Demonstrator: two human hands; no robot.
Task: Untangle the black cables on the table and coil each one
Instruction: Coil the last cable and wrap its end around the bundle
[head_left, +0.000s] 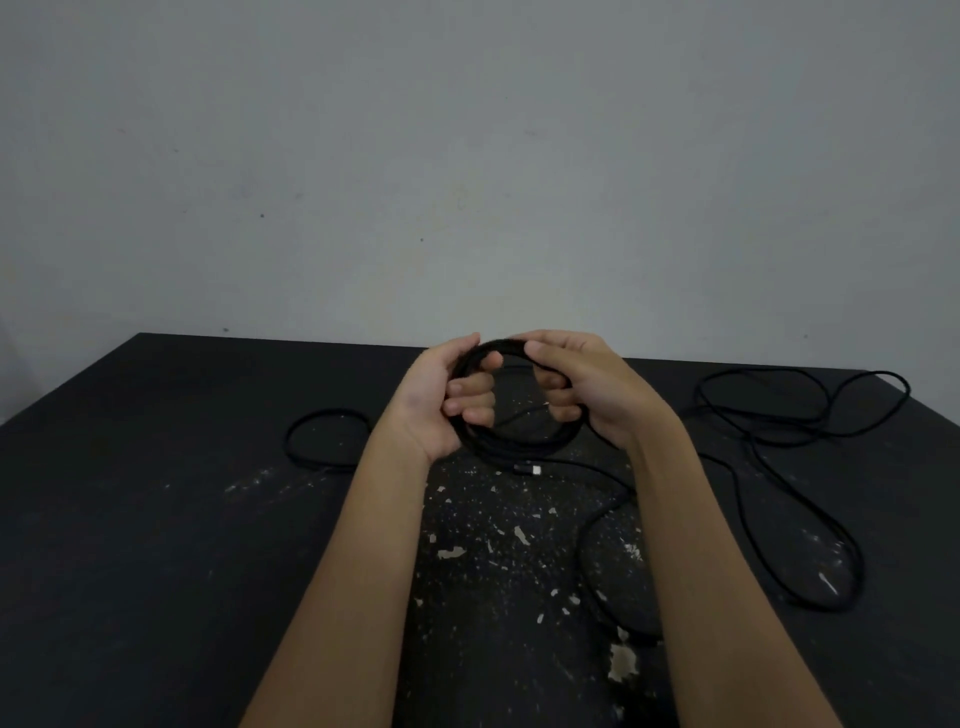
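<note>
A coil of black cable (511, 441) is held up above the table's middle. My left hand (447, 400) grips its left side with the fingers curled through the ring. My right hand (582, 384) grips its right side the same way. A silver-tipped plug (530, 470) hangs just below the coil. From it a loose stretch of cable (592, 540) trails down between my forearms. A second black cable (810, 431) lies in wide loose loops on the right of the table. A small black coil (322, 439) lies to the left of my left forearm.
The black table (156, 519) is worn, with white chipped patches (621, 660) near the front middle. Its far edge meets a plain grey wall (467, 156). The table's left corner edge slants at the far left.
</note>
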